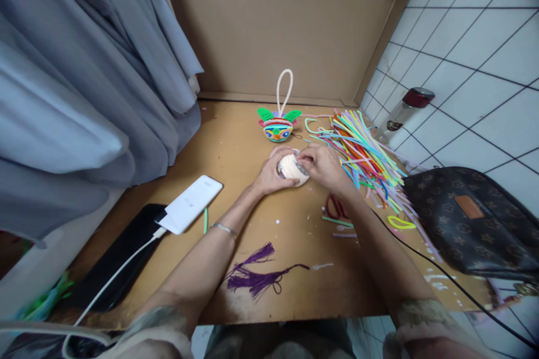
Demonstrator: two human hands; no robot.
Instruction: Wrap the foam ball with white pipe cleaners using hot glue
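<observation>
A round cream-coloured wrapped ball (pixel 291 168) is in the middle of the wooden table. My left hand (pixel 273 171) is wrapped round its left side, thumb below and fingers above. At its upper right, my right hand (pixel 322 164) has its fingers pinched together on the ball's edge; anything between the fingertips is too small to make out. Just behind stands a colourful animal-face ornament (pixel 278 130) with green ears and a white loop. Purple tassels (pixel 255 280) lie near the front edge, between my forearms.
A pile of coloured pipe cleaners (pixel 366 151) lies at the right, beside a clear bottle (pixel 398 120) and a dark handbag (pixel 475 219). Red-handled scissors (pixel 336 207) lie under my right forearm. A white power bank (pixel 193 202) and black case (pixel 118 261) are at left.
</observation>
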